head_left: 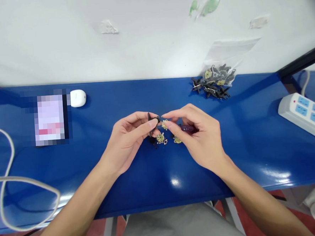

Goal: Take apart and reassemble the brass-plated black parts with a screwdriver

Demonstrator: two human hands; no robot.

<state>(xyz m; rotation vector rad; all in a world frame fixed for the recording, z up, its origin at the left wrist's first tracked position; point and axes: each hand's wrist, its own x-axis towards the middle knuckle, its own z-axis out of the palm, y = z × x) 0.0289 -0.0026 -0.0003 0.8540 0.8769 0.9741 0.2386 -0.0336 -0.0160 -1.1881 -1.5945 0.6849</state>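
My left hand [133,135] is closed on a small black plastic part [149,125], pinched between thumb and fingers above the table. Just to its right, my right hand [198,137] is closed, with a dark purple, rounded handle [188,129] tucked in its curled fingers. The rest of that tool is hidden. Its thumb and index fingertip come close to the black part; whether they pinch something small I cannot tell. A brass-coloured round piece [164,124] shows beside the right thumb. Below the hands lie another brass piece [160,138], a small copper-coloured piece [165,141] and a partly covered brass piece [177,140].
Black plastic parts [216,91] lie at the back right, by a clear bag [223,64] holding more black and brass parts. A power strip [305,114] stands at far right. At left are a pixelated phone-like device [50,119], a white case [78,98] and a cable [30,181].
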